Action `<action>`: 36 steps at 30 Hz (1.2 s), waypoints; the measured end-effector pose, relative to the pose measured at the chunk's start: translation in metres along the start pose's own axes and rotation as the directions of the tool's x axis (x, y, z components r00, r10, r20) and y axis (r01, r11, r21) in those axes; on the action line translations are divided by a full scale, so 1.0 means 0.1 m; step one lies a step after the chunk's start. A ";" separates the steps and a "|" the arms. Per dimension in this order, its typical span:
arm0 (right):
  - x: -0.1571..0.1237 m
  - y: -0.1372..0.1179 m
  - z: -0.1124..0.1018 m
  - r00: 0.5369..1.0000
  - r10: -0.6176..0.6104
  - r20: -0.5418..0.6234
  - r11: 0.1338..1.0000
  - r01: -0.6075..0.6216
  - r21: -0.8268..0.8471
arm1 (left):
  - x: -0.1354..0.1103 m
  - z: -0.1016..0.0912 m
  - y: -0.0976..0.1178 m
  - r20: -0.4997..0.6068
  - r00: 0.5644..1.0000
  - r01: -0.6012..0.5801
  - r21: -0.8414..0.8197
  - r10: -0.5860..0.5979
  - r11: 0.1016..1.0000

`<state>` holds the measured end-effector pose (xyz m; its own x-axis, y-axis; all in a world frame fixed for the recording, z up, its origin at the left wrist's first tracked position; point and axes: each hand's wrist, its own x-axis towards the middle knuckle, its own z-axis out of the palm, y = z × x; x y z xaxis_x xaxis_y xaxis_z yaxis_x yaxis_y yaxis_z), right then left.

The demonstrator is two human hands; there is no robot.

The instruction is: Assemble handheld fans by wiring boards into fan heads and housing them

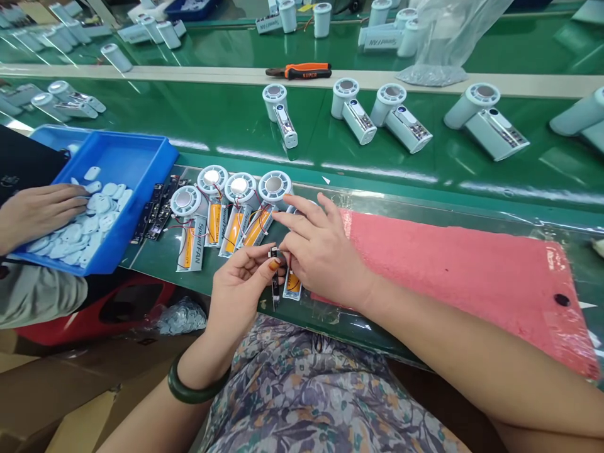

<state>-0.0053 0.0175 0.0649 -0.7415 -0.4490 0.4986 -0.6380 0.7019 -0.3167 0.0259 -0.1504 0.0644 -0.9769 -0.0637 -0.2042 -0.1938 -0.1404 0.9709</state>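
My left hand (243, 277) pinches a thin black circuit board (275, 286) at the table's front edge, thumb and fingers closed on its top. My right hand (321, 248) meets it there, thumb and a finger pinched at the same small black part, the other fingers stretched out over a half-built fan (292, 284) with an orange battery. Three more open fans (214, 211) with orange batteries and red wires lie in a row just left of my hands.
A blue tray (141, 163) of white plastic pieces sits at left; another person's hand (40, 211) reaches into it. Black circuit boards (158, 211) lie beside it. A pink pad (462, 277) lies at right. Finished white fans (401, 119) and orange-handled pliers (299, 71) sit farther back.
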 end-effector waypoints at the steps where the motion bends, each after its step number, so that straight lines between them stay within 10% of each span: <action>1: 0.00 0.00 0.01 1.000 -0.007 -0.001 1.000 0.007 -0.010 | 0.00 -0.01 -0.02 -0.002 0.999 -0.037 0.029 0.037 0.999; 17: 0.02 -0.04 -0.09 0.991 0.069 0.113 0.997 -0.070 0.009 | 0.02 -0.01 0.03 0.014 0.996 0.093 -0.056 -0.092 0.994; 36: 0.03 -0.04 -0.04 0.996 -0.040 0.074 0.997 0.045 -0.068 | 0.00 0.00 -0.02 -0.009 0.998 -0.062 0.090 0.063 0.994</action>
<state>-0.0040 0.0155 0.0705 -0.7284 -0.5165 0.4501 -0.6555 0.7166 -0.2385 0.0263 -0.1503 0.0622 -0.9863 -0.0811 -0.1435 -0.1400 -0.0469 0.9890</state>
